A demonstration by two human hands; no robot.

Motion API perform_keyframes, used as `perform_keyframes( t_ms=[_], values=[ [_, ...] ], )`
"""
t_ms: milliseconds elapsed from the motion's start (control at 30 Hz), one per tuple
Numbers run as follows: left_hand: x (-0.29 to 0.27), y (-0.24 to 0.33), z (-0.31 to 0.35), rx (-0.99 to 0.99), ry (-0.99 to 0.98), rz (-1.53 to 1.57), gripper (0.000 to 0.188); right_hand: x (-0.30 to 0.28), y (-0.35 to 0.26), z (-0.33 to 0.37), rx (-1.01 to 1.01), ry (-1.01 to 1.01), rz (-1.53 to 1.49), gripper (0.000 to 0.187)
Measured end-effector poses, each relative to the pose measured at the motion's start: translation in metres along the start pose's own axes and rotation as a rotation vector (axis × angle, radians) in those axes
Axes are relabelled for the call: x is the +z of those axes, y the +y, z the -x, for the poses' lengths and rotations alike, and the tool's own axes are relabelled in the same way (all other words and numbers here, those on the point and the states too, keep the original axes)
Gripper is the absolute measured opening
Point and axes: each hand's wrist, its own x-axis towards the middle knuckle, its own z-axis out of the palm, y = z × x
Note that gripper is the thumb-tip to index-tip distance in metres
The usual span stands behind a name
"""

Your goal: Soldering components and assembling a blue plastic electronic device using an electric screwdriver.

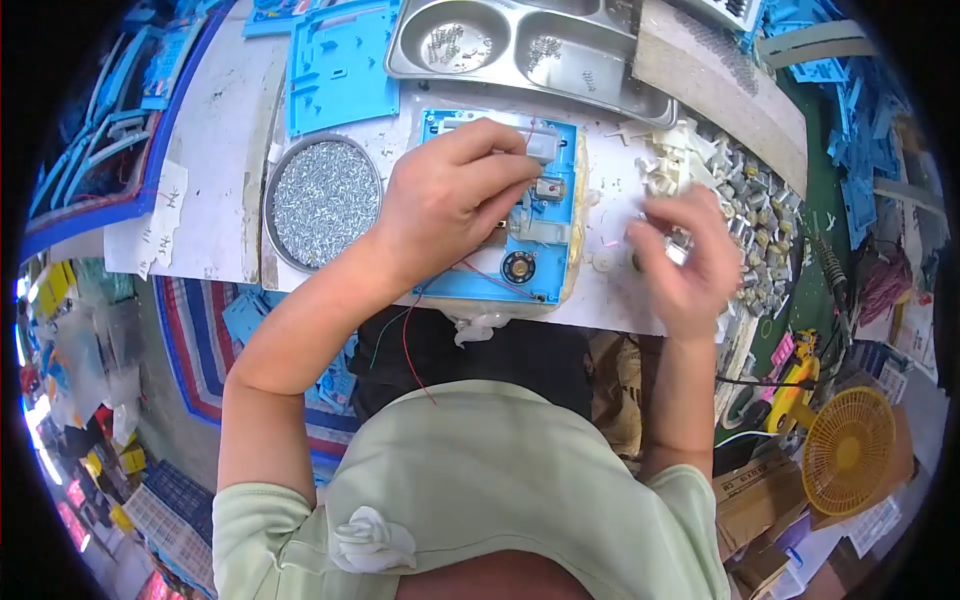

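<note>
A blue plastic housing (480,284) lies on the white work surface in front of me, with a round speaker (519,267), a small metal motor (549,188) and thin red wires in it. My left hand (455,195) is over the housing's upper middle, its thumb and fingers pinched together near the motor. Whatever is in that pinch is hidden. To the right, my right hand (692,255) is by a pile of small metal motors (765,225), slightly blurred. Its thumb and forefinger are curved and apart, with shiny metal showing in the gap between them.
A round tin of small screws (325,200) stands left of the housing. Behind are a blue plastic panel (342,70) and a metal tray (495,75) with small parts. White plastic pieces (690,150) lie beside the motors. A yellow fan (848,450) is at lower right.
</note>
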Motion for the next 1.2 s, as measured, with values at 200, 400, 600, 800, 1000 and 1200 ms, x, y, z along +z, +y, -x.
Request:
perform_keyframes(
  t_ms=[200,400,600,800,1000,1200],
  values=[
    [0.006,-0.004,0.002,0.141,-0.001,-0.04,0.022,-0.126,0.027,0.128,0.695,0.617,0.069,0.018],
    [0.015,0.002,-0.005,0.061,-0.023,-0.103,0.016,-0.198,0.054,0.169,0.811,1.006,-0.39,0.043],
    [0.021,0.008,-0.006,0.16,-0.001,-0.275,0.016,-0.204,0.092,0.126,0.688,1.213,-0.166,0.039],
    [0.025,0.007,-0.007,0.181,0.017,-0.331,0.015,-0.241,0.125,0.118,0.733,1.033,-0.026,0.043],
    [0.022,0.006,-0.001,0.144,0.026,-0.327,0.015,-0.204,0.017,0.128,0.7,1.186,-0.054,0.036],
    [0.02,0.01,-0.007,0.135,-0.024,-0.34,0.017,-0.126,-0.009,0.144,0.49,0.802,-0.251,0.022]
  ],
)
